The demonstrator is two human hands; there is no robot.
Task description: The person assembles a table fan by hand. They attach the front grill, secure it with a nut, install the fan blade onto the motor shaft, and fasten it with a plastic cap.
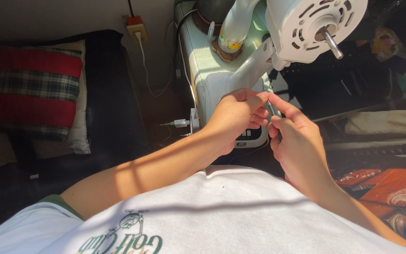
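Fingers: left hand [238, 114] and right hand [293, 136] both pinched on thin metal tool [272, 110] | beside white fan motor [313, 26]

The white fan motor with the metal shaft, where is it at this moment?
In the head view the white fan motor sits at the top right, above both hands, on a white neck that rises from the pale green base.

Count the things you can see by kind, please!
Hands: 2, left hand and right hand
Thin tool pinched between them: 1
Fan motor: 1
Pillow: 1
Wall plug: 1
Total: 6
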